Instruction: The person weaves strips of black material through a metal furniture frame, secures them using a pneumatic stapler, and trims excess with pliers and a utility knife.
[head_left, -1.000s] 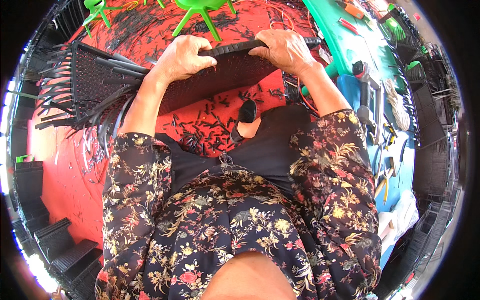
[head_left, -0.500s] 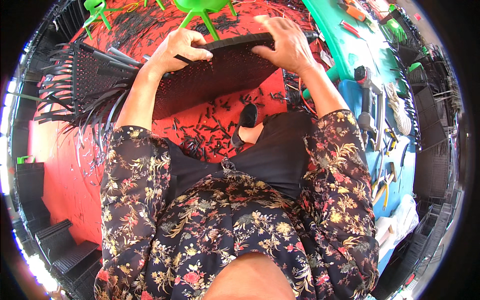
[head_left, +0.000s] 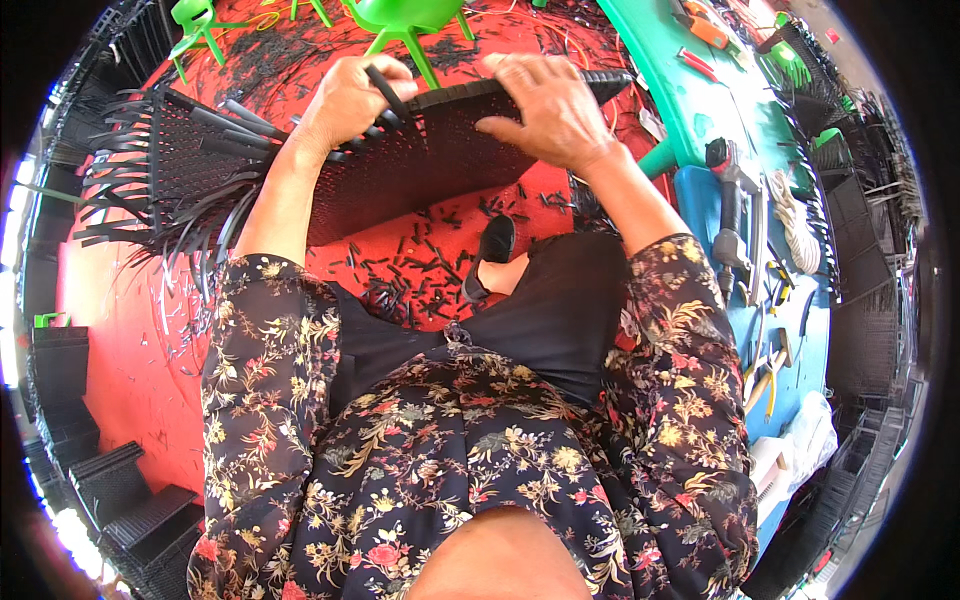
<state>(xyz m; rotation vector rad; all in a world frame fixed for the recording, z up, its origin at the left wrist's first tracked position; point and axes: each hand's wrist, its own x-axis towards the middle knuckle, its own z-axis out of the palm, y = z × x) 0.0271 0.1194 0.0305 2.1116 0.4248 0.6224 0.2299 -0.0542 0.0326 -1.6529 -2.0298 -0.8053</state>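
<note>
A black woven panel (head_left: 450,150) tilts in front of me, its long top edge facing away. At its left end many loose black strips (head_left: 220,210) fan out. My left hand (head_left: 358,100) is closed at the top edge, pinching a flat black strip (head_left: 388,88) that sticks up from the weave between thumb and fingers. Farther right, my right hand (head_left: 548,112) grips the same edge, its thumb on the near face and its fingers over the top. The fingertips on the far side are partly hidden.
Black strip offcuts (head_left: 420,265) litter the red floor (head_left: 130,400). A green chair (head_left: 410,20) stands beyond the panel. On my right, a green and blue table (head_left: 700,110) carries a power tool (head_left: 735,210), a rope coil (head_left: 795,225) and several hand tools. Black woven pieces (head_left: 125,490) stand at left.
My right hand has slid left along the top edge. The strip at my left hand, flat across the panel before, now points upward, and the left fingers have closed around it.
</note>
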